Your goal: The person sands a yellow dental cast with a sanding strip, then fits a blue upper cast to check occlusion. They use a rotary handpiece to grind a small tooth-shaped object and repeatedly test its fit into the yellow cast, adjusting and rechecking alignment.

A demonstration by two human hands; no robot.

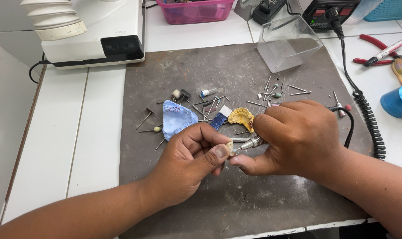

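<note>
At the centre of the frame, the left hand [190,152] pinched a small pale tooth piece [230,145] between thumb and curled fingertips. The right hand [294,137] was closed around a metal rotary handpiece [252,142], fingers wrapped tight, its tip just touching the piece. The right knuckles hid most of the tool's body and the start of its black cord [349,128].

Just above the fingers lay a yellow dental cast [241,117] and, to its left, a blue dental cast [176,118], with a small blue and white block [221,117] between them. Loose burs [278,90] and mounted points were scattered about them, none in the hands' way. A clear plastic box [287,43] stood tilted toward the upper right, near a black control unit [329,13] and a coiled cable [369,119].

Everything rested on a dusty grey mat [209,71] over a white tiled bench [72,132]. At upper left sat a white machine [99,31]; a pink tray [196,11] was at top centre, and red pliers [373,51], a marker [387,51] and a blue holder [396,102] at the right edge.
</note>
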